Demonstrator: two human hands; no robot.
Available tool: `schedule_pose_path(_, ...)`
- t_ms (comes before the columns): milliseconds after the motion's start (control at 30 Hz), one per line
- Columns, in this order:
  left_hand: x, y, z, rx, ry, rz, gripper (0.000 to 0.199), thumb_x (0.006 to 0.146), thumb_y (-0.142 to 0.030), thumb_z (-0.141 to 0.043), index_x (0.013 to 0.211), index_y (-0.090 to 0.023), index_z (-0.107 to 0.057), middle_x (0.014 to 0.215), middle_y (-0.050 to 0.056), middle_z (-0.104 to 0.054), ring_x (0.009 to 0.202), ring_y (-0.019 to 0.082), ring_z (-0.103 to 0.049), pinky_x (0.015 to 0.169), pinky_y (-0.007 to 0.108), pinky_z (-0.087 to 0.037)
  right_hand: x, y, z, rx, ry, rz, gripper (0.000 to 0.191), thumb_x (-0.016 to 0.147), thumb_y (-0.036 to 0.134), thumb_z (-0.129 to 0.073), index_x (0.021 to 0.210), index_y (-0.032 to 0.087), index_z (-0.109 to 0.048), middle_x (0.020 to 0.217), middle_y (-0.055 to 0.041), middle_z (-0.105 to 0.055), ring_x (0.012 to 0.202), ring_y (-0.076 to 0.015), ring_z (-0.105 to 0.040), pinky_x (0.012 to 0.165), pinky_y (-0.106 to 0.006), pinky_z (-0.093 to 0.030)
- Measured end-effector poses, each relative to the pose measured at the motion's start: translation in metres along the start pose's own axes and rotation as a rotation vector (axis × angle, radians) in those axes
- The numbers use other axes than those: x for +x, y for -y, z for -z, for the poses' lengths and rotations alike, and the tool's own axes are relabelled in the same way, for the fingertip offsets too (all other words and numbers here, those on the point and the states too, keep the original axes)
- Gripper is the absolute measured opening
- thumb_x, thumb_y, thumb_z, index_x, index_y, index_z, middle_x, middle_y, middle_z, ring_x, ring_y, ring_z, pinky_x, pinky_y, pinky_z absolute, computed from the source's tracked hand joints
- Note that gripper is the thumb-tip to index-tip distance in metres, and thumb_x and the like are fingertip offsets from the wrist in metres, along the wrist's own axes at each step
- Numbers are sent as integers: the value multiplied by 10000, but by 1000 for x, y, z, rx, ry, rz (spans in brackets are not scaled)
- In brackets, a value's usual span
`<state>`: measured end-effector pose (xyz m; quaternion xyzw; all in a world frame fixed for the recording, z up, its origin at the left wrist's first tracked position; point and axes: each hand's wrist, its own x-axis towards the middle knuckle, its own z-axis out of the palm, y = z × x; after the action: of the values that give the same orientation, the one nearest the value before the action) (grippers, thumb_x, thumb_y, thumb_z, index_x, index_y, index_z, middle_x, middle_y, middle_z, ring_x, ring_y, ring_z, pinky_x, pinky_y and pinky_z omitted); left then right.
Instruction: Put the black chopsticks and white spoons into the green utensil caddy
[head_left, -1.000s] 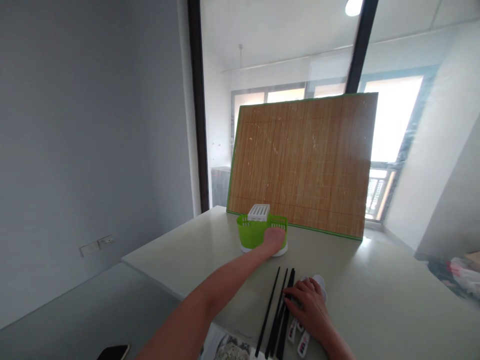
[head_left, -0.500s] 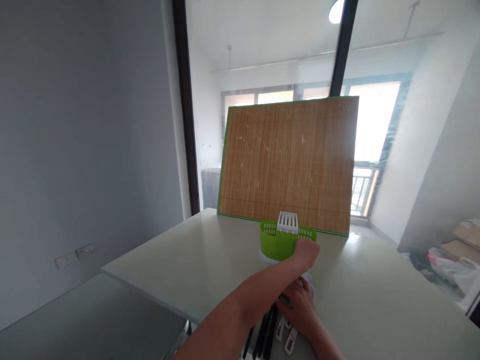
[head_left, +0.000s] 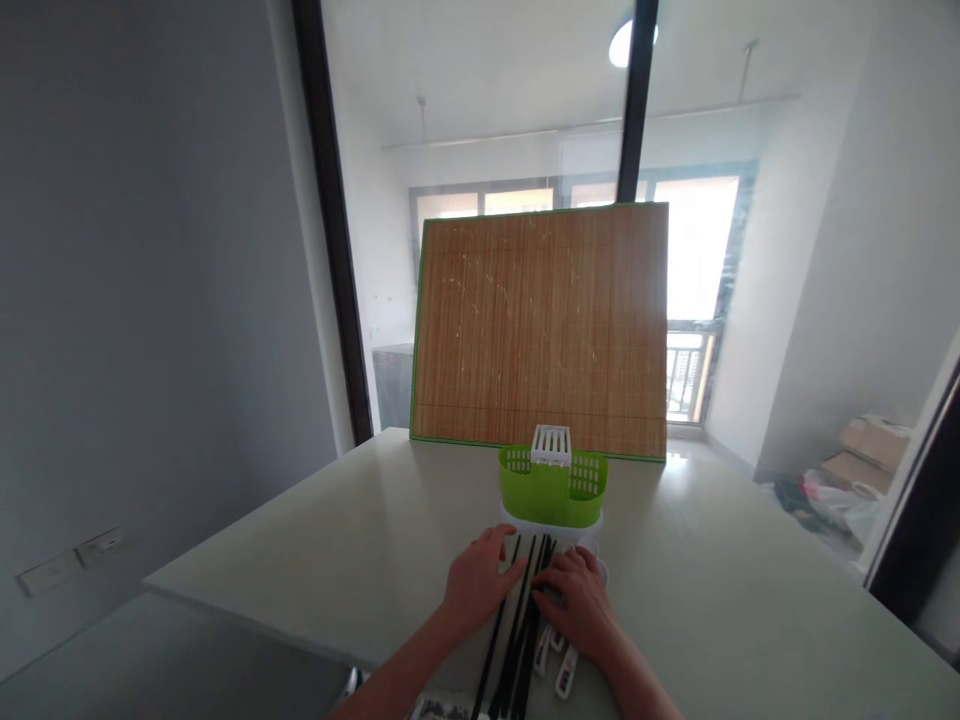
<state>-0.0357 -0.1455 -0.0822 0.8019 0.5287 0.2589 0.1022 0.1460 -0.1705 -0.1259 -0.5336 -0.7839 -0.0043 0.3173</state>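
Several long black chopsticks (head_left: 517,640) lie side by side on the table, pointing away from me. My left hand (head_left: 478,578) hovers close by their left side, thumb and fingers apart with nothing between them. On the right, my right hand (head_left: 576,595) is bent over the bundle, its fingertips against the chopsticks. White spoons with printed handles (head_left: 567,672) stick out below that hand, and their rounded bowls (head_left: 602,572) show partly past its far side. Just beyond both hands stands a green utensil basket (head_left: 551,497) with a white base and a white slotted piece (head_left: 551,443) on top.
A bamboo mat with green edging (head_left: 540,330) leans upright at the back of the pale table (head_left: 337,530). Behind it is a glass partition with dark frames. Cardboard boxes and bags (head_left: 862,460) lie on the floor at right.
My left hand has come back from the green basket's right side to the left of the chopsticks. My right hand stays over the spoons and chopsticks. The view has turned slightly right.
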Motion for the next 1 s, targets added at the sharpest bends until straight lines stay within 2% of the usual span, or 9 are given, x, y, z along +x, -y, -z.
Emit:
schedule_pose_path(67, -12, 22, -6, 67, 30, 88, 518, 760, -478, -490, 1209, -220, -467, 1006, 50, -577, 898, 201, -550, 758, 289, -395, 0, 0, 1, 5, 7, -2, 105, 774, 324, -608, 860, 341, -665, 809, 33, -602, 889, -181, -511, 960, -391, -205)
schedule_pose_path(133, -21, 32, -15, 111, 45, 113, 592, 722, -525, -521, 1220, -210, -470, 1080, 79, -558, 966, 232, -533, 794, 312, -391, -1, -1, 1, 15, 17, 4, 104, 781, 325, -600, 864, 337, -661, 818, 34, -599, 892, -176, -510, 965, -389, -199)
schedule_pose_path(200, -27, 32, -23, 130, 56, 92, 578, 700, -547, -539, 1176, -221, -512, 1073, 77, -558, 990, 242, -522, 820, 322, -385, -1, -2, 2, 15, 26, 4, 107, 786, 324, -590, 869, 333, -658, 828, 31, -599, 900, -177, -508, 963, -388, -202)
schedule_pose_path(333, -29, 21, -28, 127, 95, 46, 405, 745, -490, -501, 1072, -261, -569, 971, 38, -579, 928, 216, -545, 776, 303, -404, -2, -2, 4, -3, 41, 1, 123, 799, 320, -570, 887, 331, -655, 842, 26, -604, 905, -181, -508, 950, -387, -218)
schedule_pose_path(467, -25, 14, -25, 177, 132, 80, 295, 744, -309, -482, 1018, -248, -572, 926, 30, -584, 866, 196, -569, 735, 291, -424, -2, -2, 5, -15, 56, 17, 124, 812, 317, -552, 885, 334, -651, 831, 31, -608, 891, -179, -512, 938, -385, -233)
schedule_pose_path(633, -17, 10, -22, 326, 176, 166, 275, 729, -149, -424, 967, -145, -562, 949, 101, -594, 852, 220, -595, 726, 319, -442, -2, -4, 5, -19, 52, 25, 130, 812, 324, -547, 889, 328, -651, 839, 24, -613, 893, -188, -515, 946, -401, -230)
schedule_pose_path(767, -11, 11, -16, 345, 189, 184, 274, 731, -99, -400, 942, -100, -575, 926, 142, -622, 879, 237, -602, 749, 323, -439, -2, -5, 4, -27, 45, 33, 135, 812, 331, -542, 893, 329, -650, 829, 22, -613, 878, -189, -519, 943, -414, -237)
schedule_pose_path(900, -5, 16, -5, 314, 164, 113, 272, 710, -105, -408, 922, -102, -579, 884, 150, -644, 846, 257, -609, 730, 339, -436, -2, -5, 5, -36, 45, 49, 138, 816, 345, -534, 894, 327, -647, 816, 19, -609, 864, -195, -521, 932, -430, -247)
schedule_pose_path(1000, 2, 18, 6, 238, 130, 59, 249, 686, -139, -447, 890, -127, -589, 847, 115, -647, 822, 247, -603, 707, 318, -430, -2, -6, 6, -52, 42, 50, 142, 812, 354, -534, 890, 326, -649, 819, 12, -610, 862, -204, -520, 922, -439, -258)
